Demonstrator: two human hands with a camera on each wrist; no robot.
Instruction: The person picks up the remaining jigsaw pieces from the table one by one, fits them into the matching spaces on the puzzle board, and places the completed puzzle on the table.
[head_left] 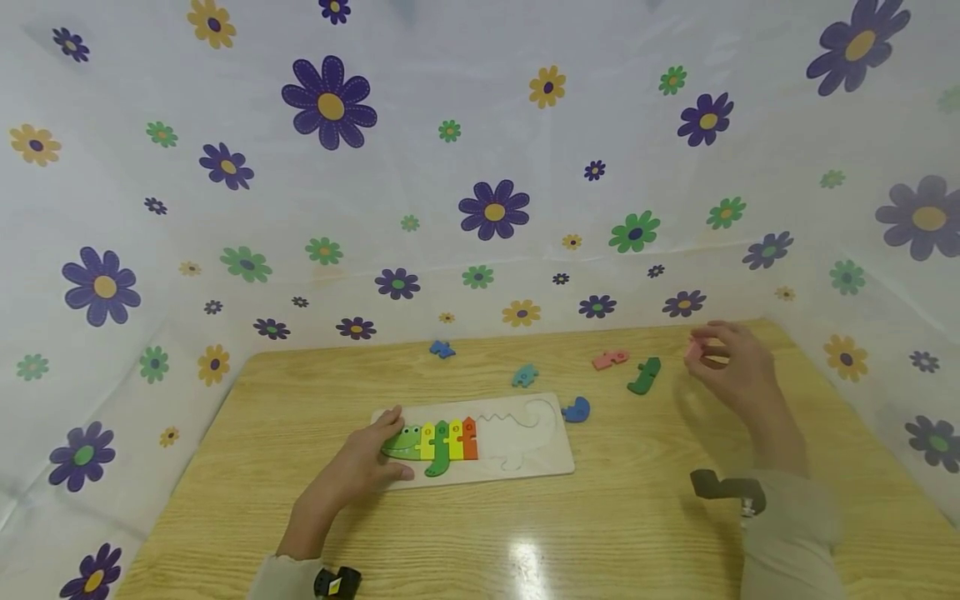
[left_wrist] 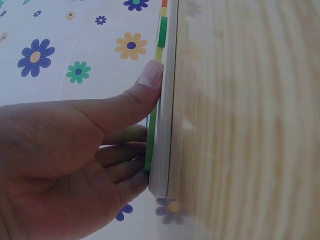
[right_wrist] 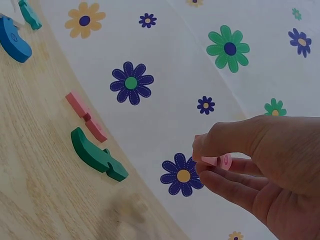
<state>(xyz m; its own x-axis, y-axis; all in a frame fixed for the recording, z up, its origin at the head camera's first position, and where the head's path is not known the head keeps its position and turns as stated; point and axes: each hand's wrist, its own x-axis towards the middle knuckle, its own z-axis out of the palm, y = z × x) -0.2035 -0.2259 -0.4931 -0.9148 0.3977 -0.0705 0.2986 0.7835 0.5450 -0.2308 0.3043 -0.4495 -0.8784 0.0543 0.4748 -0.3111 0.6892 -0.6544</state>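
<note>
A wooden crocodile puzzle board (head_left: 525, 442) lies on the table, its left half filled with a green head, yellow and green pieces and an orange piece (head_left: 469, 438). My left hand (head_left: 369, 457) rests on the board's left end, thumb at the front edge and fingers over the green head (head_left: 403, 447). In the left wrist view the thumb touches the face of the board (left_wrist: 162, 125). Raised above the table at the right, my right hand (head_left: 738, 367) pinches a pink puzzle piece (right_wrist: 212, 161) between thumb and fingers. The fingers partly hide that piece.
Loose pieces lie beyond and right of the board: a dark blue piece (head_left: 442, 349), a teal piece (head_left: 525, 376), a blue tail piece (head_left: 577, 410), another pink piece (head_left: 611, 360) and a dark green leg piece (head_left: 644, 376). A flowered cloth (head_left: 405, 250) hangs along the table's back and sides.
</note>
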